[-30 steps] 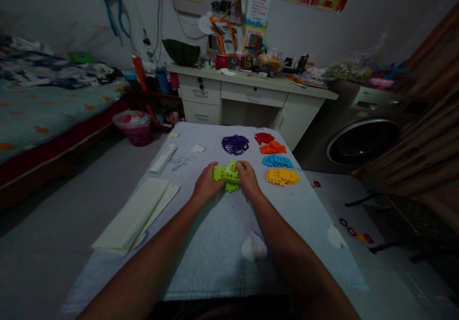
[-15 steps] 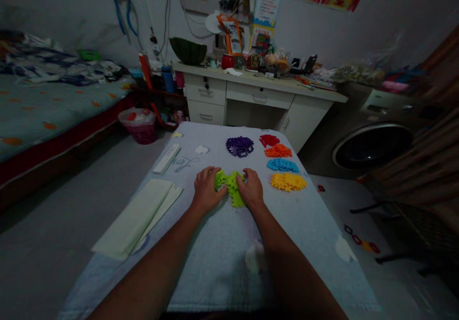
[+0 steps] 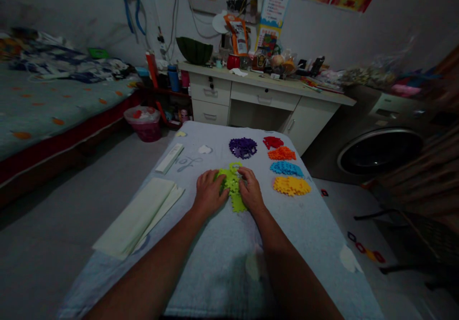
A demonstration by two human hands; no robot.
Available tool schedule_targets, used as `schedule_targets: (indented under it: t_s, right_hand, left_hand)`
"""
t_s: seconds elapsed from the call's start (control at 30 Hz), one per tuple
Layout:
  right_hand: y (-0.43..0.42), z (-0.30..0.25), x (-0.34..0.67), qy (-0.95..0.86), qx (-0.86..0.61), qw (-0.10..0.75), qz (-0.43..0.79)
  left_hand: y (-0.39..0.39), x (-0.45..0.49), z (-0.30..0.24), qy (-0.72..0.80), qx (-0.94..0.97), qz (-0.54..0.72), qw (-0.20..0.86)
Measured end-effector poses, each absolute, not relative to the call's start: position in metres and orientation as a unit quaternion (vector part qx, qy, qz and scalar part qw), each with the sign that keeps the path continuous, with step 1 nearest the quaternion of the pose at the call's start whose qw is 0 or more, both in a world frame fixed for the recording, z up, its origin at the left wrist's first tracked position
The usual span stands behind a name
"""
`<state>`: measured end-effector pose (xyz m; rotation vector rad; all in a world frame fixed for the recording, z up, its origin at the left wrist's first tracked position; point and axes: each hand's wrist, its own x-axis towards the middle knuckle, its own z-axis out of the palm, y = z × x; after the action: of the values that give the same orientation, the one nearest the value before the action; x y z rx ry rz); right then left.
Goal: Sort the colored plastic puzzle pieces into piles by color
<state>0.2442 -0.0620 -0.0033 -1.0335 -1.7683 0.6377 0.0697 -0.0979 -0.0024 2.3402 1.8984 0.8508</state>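
Note:
Several lime-green interlocking plastic pieces (image 3: 232, 181) with toothed edges lie bunched on the cloth-covered table (image 3: 215, 253). My left hand (image 3: 208, 190) rests at their left side, its fingers spread and its thumb against the edge of the bunch. On the other side, my right hand (image 3: 251, 190) curves along the green pieces with its fingers apart and touching them. One flat green piece sticks out toward me between the hands, and a ring-like one shows at the far end. Part of the bunch is hidden under the fingers.
Beyond lies a purple pile (image 3: 243, 148). Along the right are red (image 3: 273, 142), orange (image 3: 282, 154), blue (image 3: 287, 168) and yellow (image 3: 291, 186) piles. At left are folded pale cloth or paper (image 3: 138, 217) and a long white box (image 3: 169, 158).
My hands have shifted slightly around the green pieces. A ring-like green piece now shows at the far end of the bunch. The whole view has moved a little.

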Motion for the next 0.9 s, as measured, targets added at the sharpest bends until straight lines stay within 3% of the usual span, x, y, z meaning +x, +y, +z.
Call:
schedule_targets:
  t_s: [0.3, 0.5, 0.7, 0.9]
  right_hand:
    - [-0.057, 0.002, 0.255, -0.718, -0.457, 0.461, 0.251]
    - [-0.051, 0.034, 0.297, -0.694, -0.481, 0.475, 0.248]
    - [-0.044, 0.050, 0.398, -0.569, -0.636, 0.507, 0.117]
    - [-0.041, 0.019, 0.456, -0.488, -0.780, 0.382, 0.092]
  left_hand:
    - [-0.092, 0.069, 0.003, 0.678, 0.680, 0.275, -0.056]
    - [-0.095, 0.075, 0.011, 0.611, 0.755, 0.235, -0.012]
    - [-0.103, 0.086, 0.006, 0.531, 0.826, 0.186, 0.016]
    - [-0.111, 0.117, 0.030, 0.505, 0.839, 0.201, 0.006]
